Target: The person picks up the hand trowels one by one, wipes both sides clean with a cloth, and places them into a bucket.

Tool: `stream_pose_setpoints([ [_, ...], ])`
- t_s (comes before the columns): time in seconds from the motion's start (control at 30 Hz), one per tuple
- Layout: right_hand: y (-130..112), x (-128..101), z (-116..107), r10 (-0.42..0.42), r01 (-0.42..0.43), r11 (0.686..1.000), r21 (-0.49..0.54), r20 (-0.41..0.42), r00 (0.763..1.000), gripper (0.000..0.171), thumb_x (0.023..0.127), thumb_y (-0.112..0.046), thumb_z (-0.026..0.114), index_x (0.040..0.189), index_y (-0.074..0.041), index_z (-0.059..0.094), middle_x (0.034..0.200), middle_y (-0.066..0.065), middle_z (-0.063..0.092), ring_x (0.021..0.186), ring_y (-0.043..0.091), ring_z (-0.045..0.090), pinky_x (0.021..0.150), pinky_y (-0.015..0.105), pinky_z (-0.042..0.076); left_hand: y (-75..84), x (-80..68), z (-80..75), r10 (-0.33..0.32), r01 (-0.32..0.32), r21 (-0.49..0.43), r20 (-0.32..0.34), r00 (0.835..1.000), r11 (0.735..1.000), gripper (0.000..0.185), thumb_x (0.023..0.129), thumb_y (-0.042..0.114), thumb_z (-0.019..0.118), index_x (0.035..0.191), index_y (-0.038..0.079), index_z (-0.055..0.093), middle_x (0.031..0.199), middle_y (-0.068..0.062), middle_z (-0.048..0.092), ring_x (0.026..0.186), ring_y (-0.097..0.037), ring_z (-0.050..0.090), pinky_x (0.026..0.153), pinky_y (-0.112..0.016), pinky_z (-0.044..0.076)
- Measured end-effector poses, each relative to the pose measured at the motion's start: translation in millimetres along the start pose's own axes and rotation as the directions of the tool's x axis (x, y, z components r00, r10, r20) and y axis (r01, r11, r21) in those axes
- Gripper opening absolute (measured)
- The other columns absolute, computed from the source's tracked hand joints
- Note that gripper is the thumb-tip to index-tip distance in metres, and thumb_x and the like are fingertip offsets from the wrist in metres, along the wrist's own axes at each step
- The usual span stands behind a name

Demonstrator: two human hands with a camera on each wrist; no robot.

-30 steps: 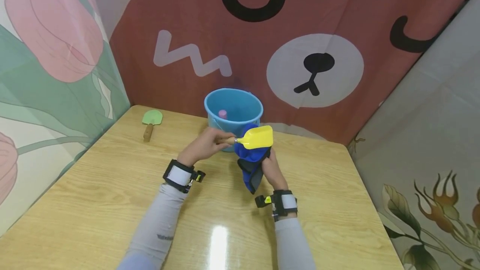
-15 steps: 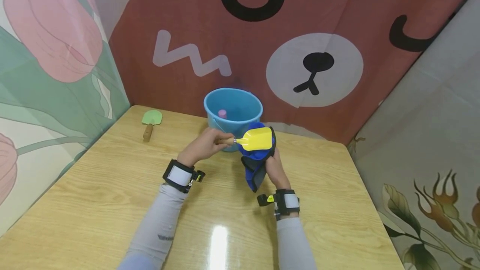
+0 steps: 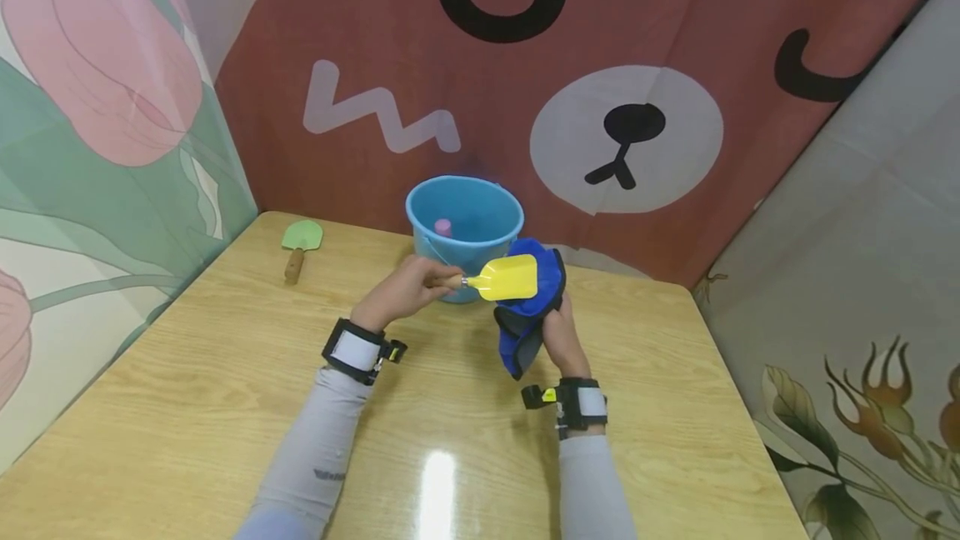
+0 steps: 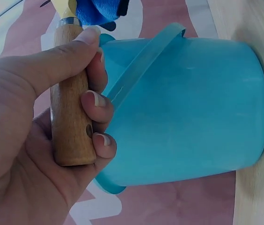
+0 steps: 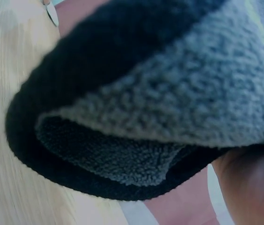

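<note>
My left hand (image 3: 397,294) grips the wooden handle (image 4: 71,126) of a small yellow shovel (image 3: 508,278), thumb along the handle and fingers curled round it. The shovel's blade points right and overlaps a bunched cloth (image 3: 531,319), blue on one side and grey on the other, with a dark edging. My right hand (image 3: 564,338) holds this cloth from the right; most of its fingers are hidden behind the folds. Up close in the right wrist view, the fuzzy grey cloth (image 5: 202,93) fills much of the picture. Both hands are raised over the table, in front of a blue bucket (image 3: 468,253).
Inside the bucket, a pink round-topped object (image 3: 442,227) shows near the left wall. A green shovel (image 3: 302,235) with a wooden handle lies at the table's back left. Patterned curtains (image 3: 375,40) hang along the back and both sides of the wooden table (image 3: 195,407).
My right hand has shifted a little to the right with the cloth, which now bulges out past the shovel blade. The left hand and shovel have hardly moved.
</note>
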State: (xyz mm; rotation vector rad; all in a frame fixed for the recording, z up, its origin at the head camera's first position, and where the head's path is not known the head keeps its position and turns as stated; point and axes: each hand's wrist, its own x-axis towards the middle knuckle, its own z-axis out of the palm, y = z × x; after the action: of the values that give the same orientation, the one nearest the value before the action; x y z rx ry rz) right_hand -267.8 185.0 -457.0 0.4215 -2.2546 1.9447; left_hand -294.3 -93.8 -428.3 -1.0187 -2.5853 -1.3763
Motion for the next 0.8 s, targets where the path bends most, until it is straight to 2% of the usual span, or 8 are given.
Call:
stream_pose_setpoints([
  [0.1, -1, 0, -1, -0.012, 0.012, 1.000, 0.025, -0.006, 1.000, 0.035, 0.109, -0.025, 0.038, 0.137, -0.007, 0.047, 0.132, 0.005, 0.051, 0.124, 0.020, 0.044, 0.113, 0.043, 0.030, -2.2, -1.4, -1.9, -0.002, 0.002, -0.009, -0.001, 1.000, 1.000, 0.036, 0.091, -0.005, 0.071, 0.127, 0.000, 0.069, 0.124, -0.018, 0.071, 0.101, -0.028, 0.074, 0.087, -0.037, 0.059],
  [0.33, -2, 1, 1, -0.048, 0.048, 0.997, 0.059, -0.001, 0.999, 0.028, 0.109, -0.022, 0.041, 0.126, -0.002, 0.051, 0.116, 0.005, 0.052, 0.111, 0.018, 0.047, 0.104, 0.037, 0.036, -7.2, -3.9, -6.4, -0.031, 0.032, -0.012, 0.002, 1.000, 0.999, 0.036, 0.092, -0.004, 0.071, 0.128, -0.001, 0.068, 0.123, -0.018, 0.071, 0.104, -0.030, 0.073, 0.088, -0.038, 0.059],
  [0.6, -3, 1, 1, -0.083, 0.083, 0.994, 0.077, -0.006, 0.997, 0.020, 0.109, -0.022, 0.042, 0.119, -0.010, 0.055, 0.108, 0.000, 0.055, 0.105, 0.016, 0.049, 0.100, 0.034, 0.039, -14.8, -6.9, -11.9, -0.085, 0.086, 0.036, -0.012, 0.996, 0.996, 0.035, 0.092, -0.002, 0.071, 0.127, 0.005, 0.071, 0.119, -0.012, 0.074, 0.100, -0.023, 0.074, 0.087, -0.037, 0.059],
  [0.8, -3, 2, 2, -0.087, 0.085, 0.989, 0.124, 0.005, 0.996, 0.013, 0.109, -0.025, 0.044, 0.112, -0.016, 0.054, 0.104, -0.002, 0.051, 0.101, 0.016, 0.047, 0.096, 0.034, 0.039, -21.3, -8.6, -19.3, -0.087, 0.088, 0.055, -0.028, 0.996, 0.995, 0.033, 0.092, 0.001, 0.073, 0.125, 0.007, 0.072, 0.117, -0.009, 0.075, 0.100, -0.021, 0.073, 0.085, -0.037, 0.059],
])
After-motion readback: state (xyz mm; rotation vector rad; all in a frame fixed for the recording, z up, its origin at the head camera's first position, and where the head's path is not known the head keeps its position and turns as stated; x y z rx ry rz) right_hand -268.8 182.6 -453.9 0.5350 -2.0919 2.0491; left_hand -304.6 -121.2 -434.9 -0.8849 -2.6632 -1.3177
